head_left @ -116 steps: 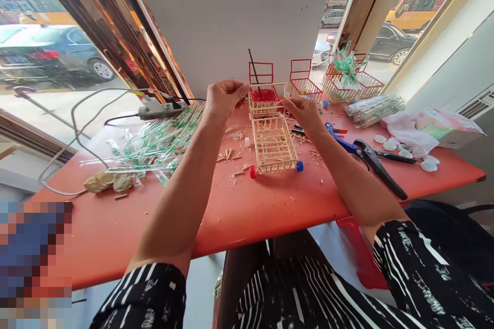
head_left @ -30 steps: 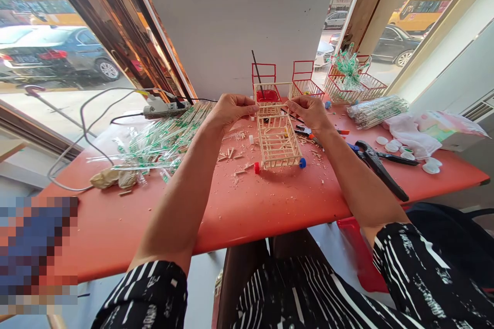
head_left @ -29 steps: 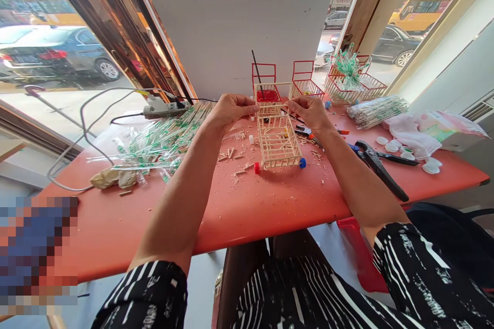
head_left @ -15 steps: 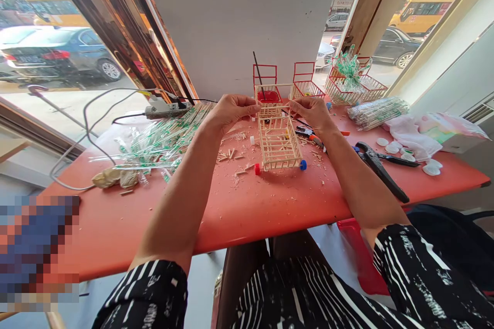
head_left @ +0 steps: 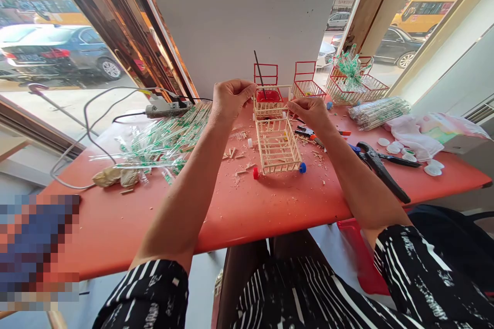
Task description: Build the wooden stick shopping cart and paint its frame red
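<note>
Sitting mid-table: little stick cart, long axis running away from the body, wheels at the near end. Pinching its far upright frame from either side, left hand and right hand, fingers closed, right maybe slightly nearer.

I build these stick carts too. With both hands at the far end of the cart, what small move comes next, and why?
Probably ease the handle frame down and level: left hand and right hand pinch its two ends above the stick cart, where it sits slightly tilted.
</note>
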`<action>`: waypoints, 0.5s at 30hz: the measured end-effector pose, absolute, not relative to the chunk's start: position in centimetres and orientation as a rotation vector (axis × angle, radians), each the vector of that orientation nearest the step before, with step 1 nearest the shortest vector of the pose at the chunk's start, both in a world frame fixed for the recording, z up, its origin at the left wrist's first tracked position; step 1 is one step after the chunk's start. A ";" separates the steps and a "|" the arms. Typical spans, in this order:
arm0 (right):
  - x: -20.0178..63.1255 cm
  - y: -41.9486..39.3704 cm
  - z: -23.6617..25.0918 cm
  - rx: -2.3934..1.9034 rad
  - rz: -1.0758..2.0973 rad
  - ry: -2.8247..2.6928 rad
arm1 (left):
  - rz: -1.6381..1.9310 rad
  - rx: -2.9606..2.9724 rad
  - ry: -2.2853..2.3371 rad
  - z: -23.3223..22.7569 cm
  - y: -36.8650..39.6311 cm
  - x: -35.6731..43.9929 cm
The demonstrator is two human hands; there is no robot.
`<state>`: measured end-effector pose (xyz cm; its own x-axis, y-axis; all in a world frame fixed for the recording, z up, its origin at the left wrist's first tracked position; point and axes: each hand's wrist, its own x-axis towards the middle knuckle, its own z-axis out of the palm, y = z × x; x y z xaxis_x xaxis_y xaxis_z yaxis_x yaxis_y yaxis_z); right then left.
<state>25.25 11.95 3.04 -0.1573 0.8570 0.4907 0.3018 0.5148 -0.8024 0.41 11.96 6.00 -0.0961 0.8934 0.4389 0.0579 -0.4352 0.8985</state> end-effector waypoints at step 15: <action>24.1 11.1 4.1 -0.869 0.488 -1.570 | 1.586 1.502 1.076 6.6 11.1 0.9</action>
<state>24.13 11.07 4.06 -0.0044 0.7582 0.6520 0.2554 0.6312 -0.7324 0.90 11.13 6.58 -0.0902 0.9028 0.4205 0.0570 -0.4169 0.9072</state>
